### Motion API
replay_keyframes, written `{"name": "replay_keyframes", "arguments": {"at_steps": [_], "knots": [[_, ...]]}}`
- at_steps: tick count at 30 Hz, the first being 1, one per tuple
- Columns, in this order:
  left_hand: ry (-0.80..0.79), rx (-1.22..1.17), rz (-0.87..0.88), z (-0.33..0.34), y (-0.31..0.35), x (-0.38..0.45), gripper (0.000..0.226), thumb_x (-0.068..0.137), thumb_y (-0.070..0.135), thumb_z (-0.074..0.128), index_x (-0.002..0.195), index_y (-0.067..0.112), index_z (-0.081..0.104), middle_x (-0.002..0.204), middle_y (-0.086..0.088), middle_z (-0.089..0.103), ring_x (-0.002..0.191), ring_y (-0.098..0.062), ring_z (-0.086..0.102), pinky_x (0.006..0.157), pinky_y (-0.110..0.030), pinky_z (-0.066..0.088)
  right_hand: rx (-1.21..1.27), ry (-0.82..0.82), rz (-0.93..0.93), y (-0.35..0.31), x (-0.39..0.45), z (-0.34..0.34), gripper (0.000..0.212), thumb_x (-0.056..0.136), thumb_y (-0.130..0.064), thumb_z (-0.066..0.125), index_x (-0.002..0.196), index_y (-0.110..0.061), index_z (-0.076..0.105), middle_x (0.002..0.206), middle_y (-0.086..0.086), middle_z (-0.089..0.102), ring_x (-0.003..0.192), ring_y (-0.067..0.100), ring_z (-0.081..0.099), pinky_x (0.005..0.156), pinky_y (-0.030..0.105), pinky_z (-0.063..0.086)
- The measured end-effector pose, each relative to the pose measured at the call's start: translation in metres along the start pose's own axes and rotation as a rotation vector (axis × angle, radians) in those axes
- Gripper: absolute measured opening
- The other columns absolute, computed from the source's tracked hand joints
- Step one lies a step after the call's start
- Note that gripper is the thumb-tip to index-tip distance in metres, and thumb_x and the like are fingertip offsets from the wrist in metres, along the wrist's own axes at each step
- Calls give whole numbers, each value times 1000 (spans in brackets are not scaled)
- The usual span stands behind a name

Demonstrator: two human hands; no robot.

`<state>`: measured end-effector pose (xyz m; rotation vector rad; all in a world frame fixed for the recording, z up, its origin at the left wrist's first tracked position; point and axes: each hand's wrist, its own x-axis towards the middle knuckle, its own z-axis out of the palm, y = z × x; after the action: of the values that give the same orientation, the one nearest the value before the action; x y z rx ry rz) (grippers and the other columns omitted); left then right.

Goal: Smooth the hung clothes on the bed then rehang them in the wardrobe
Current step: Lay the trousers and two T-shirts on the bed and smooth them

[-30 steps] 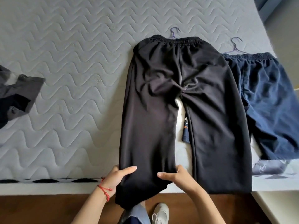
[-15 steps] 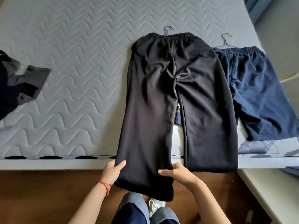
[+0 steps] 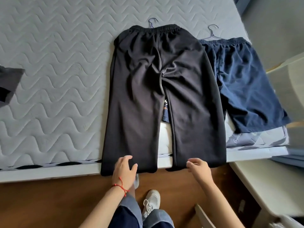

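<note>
Now the black trousers (image 3: 164, 89) lie flat at frame centre. Left hand (image 3: 124, 168) rests on one hem with relaxed fingers. Right hand (image 3: 198, 167) hovers loosely curled beside the other, gripping nothing.

Trousers (image 3: 158, 99) lie mid-frame on the bed (image 3: 54, 66), legs reaching its near edge. Shorts (image 3: 246, 83) lie just right, another garment (image 3: 9, 84) far left.

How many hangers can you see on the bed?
2. One hook pokes out above the black trousers; the other hanger sticks out above the navy shorts. More may lie hidden under the clothes.
</note>
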<state>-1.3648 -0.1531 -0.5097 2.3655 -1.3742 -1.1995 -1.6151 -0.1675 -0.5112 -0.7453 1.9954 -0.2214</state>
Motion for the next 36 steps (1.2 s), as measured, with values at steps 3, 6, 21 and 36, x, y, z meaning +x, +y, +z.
{"name": "replay_keyframes", "arguments": {"at_steps": [3,6,21,36], "knots": [[-94,-92,81,29,43,10,32,87,20,55,117,10,57,121,-9,58,114,-22,53,98,-29,41,25,162,-23,-2,23,-30,24,86,-19,54,107,-13,65,98,6,69,94,22,60,77,27,38],[-200,-180,46,62,76,26,38,88,20,53,124,8,53,126,-10,57,116,-23,53,99,-28,40,4,313,-52,3,50,-50,29,87,-15,52,115,-10,61,115,11,64,108,28,56,88,33,39],[-205,-212,39,104,102,55,54,85,17,58,52,17,15,54,-1,15,55,-16,15,48,-27,16,137,296,51,25,93,-57,22,92,-28,49,85,-9,58,98,18,62,102,36,57,80,37,37],[-156,-193,-20,38,57,28,23,85,16,57,66,29,55,77,-8,68,82,-28,64,77,-31,46,51,242,72,19,11,-35,46,89,-16,52,134,-11,45,135,12,51,123,29,49,99,36,38]]}}
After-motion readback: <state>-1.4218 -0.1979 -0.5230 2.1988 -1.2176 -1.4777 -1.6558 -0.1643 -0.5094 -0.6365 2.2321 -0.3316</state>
